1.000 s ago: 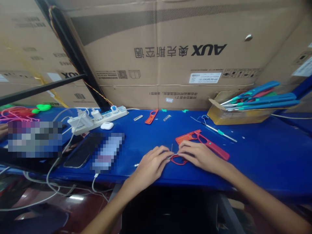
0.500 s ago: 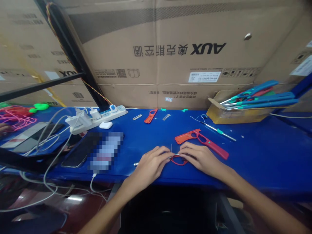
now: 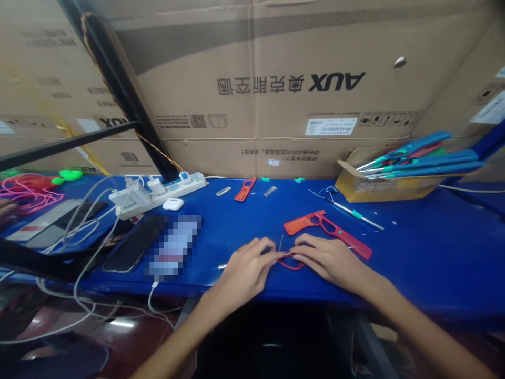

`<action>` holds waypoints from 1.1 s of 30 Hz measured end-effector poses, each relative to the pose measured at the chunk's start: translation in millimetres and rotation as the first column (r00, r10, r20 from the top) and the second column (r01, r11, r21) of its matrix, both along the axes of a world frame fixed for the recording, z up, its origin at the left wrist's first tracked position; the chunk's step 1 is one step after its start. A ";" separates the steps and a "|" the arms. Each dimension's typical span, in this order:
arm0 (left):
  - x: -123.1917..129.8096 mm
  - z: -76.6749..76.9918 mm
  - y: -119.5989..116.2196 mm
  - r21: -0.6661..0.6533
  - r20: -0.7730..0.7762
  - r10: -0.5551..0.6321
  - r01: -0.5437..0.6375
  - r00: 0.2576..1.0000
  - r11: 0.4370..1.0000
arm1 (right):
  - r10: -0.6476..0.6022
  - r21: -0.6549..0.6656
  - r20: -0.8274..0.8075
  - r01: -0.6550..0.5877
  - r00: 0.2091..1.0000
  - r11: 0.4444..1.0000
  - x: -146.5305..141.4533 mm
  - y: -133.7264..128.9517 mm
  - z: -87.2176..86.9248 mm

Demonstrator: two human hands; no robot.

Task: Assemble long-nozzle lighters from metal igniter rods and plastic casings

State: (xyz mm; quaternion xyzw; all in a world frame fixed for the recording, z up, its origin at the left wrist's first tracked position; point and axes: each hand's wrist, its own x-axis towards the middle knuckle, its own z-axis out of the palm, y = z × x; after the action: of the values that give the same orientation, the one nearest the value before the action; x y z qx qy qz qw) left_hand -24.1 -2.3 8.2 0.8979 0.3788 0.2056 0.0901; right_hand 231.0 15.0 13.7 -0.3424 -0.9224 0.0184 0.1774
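Close to the table's front edge, both hands pinch a small red plastic part with a ring (image 3: 291,266). My left hand (image 3: 250,266) is closed on its left side, and my right hand (image 3: 329,259) is closed on its right side. A thin metal wire (image 3: 281,242) sticks up by the left fingertips. My fingers cover most of the part. Just beyond them lies an orange-red plastic handle shell (image 3: 303,223), next to a dark red one (image 3: 353,241). Farther back rests another orange shell with a ring (image 3: 245,189).
A cardboard box (image 3: 384,187) of blue-handled tools stands at the back right, near a metal rod (image 3: 357,214). To the left are two phones (image 3: 128,247), a power strip (image 3: 163,193), an earbud case (image 3: 173,203) and cables. Cartons (image 3: 252,42) wall the back. Another person's hand (image 3: 6,210) shows far left.
The view has shifted slightly. My hands stay together at the red part, with only small finger movements. A thin pale piece now shows behind my right hand.
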 end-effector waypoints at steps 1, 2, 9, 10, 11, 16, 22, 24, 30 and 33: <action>0.3 0.2 -0.8 0.017 -0.026 -0.004 0.004 1.000 1.000 | -0.014 0.033 0.017 0.013 1.000 0.999 1.4 -2.1 -0.7; 0.5 0.3 -1.4 0.036 -0.048 -0.003 0.005 0.999 0.999 | -0.027 0.057 0.023 0.025 0.999 0.998 2.6 -4.3 -1.4; 2.5 0.0 -4.1 0.123 -0.139 0.021 -0.004 0.990 0.992 | -0.061 0.115 -0.008 0.061 0.998 0.992 3.4 -14.4 -5.2; 2.7 0.1 -4.4 0.124 -0.144 0.022 -0.004 0.989 0.992 | -0.062 0.130 -0.003 0.062 0.998 0.990 2.9 -14.8 -5.6; 2.9 0.2 -4.6 0.123 -0.151 0.023 -0.005 0.988 0.992 | -0.064 0.148 0.004 0.063 0.998 0.987 2.5 -15.0 -6.2; 2.8 -0.2 -5.1 0.106 -0.193 0.019 0.001 0.981 0.994 | -0.092 0.235 0.031 0.082 0.995 0.969 3.0 -16.3 -9.1; 3.6 -0.6 -3.9 0.100 -0.179 0.014 0.005 0.984 0.995 | -0.092 0.248 0.026 0.083 0.995 0.965 4.3 -18.0 -9.4; 4.1 0.0 -3.8 0.099 -0.165 0.002 0.015 0.986 0.995 | -0.094 0.251 0.027 0.084 0.995 0.964 3.7 -18.0 -9.2; 4.4 1.2 -3.7 0.106 -0.161 -0.008 0.025 0.987 0.994 | -0.117 0.185 0.002 0.114 0.993 0.976 0.5 -16.9 -10.4; 4.0 0.8 -3.8 0.105 -0.159 0.000 0.017 0.987 0.994 | -0.117 0.194 -0.017 0.118 0.993 0.974 0.2 -17.4 -10.9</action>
State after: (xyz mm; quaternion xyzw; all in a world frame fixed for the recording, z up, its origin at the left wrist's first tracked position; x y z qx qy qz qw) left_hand -20.1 -6.1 9.0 0.9165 0.3696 0.1527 0.0127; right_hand 231.1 -2.3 2.8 -0.3775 -0.8974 -0.0816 0.2134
